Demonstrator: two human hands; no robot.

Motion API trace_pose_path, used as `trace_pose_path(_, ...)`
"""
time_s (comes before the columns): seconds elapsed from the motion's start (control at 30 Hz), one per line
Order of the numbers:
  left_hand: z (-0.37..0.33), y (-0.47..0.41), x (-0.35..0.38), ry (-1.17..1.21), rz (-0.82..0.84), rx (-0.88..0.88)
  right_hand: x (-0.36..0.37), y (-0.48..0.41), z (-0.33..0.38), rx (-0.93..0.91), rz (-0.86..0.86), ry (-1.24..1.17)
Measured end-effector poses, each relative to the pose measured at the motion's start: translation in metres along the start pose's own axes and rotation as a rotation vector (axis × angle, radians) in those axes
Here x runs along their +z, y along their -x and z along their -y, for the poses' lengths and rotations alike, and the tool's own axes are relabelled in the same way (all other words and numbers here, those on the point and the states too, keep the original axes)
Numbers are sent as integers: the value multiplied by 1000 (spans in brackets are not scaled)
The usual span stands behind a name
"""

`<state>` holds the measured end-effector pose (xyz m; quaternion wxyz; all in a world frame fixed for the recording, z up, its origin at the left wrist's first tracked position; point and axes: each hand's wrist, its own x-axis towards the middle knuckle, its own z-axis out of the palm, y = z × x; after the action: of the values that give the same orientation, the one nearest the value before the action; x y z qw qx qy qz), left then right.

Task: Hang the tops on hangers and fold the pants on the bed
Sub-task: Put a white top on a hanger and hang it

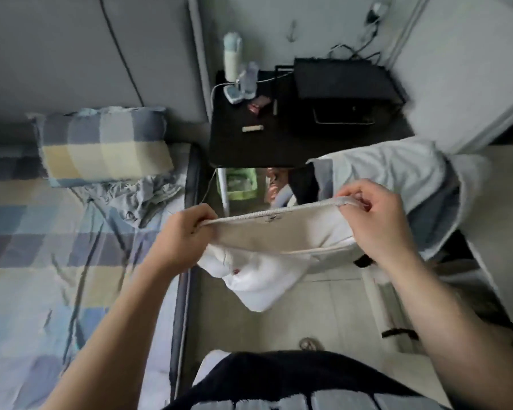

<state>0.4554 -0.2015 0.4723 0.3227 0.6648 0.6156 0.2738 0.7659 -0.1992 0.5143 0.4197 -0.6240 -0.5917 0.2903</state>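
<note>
Your left hand (187, 232) and right hand (376, 220) each pinch an end of the ribbed band (279, 210) of the white garment (279, 241), likely stretching it flat to tell top from pants; it hangs over the floor (279, 327), with the bed (42, 261) at nine o'clock

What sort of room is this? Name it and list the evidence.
Most likely a bedroom: a bed with a blue, yellow and grey checked sheet, a matching checked pillow by a grey padded headboard, and a black bedside table. The left hand and right hand grip a white garment.
</note>
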Motion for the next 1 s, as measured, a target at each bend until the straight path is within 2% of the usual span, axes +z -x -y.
trace_pose_path(0.13, -104, -48, 78, 111, 107, 229, -119, -9, -25, 9, -257, -26)
trace_pose_path(0.37, -300, -119, 180, 283, 180, 546, -288, -29, -34, -21, -599, -16)
trace_pose_path(0.57, -460, -178, 197, 356, 167, 781, -415, -62, 8, -92, -838, 83)
trace_pose_path(0.73, -583, -221, 202, 396, 125, 986, -514, -84, 60, -127, -1011, 329)
trace_pose_path(1.0, -766, -279, 210, 478, 197, 1225, -621, -108, 138, -138, -1120, 681)
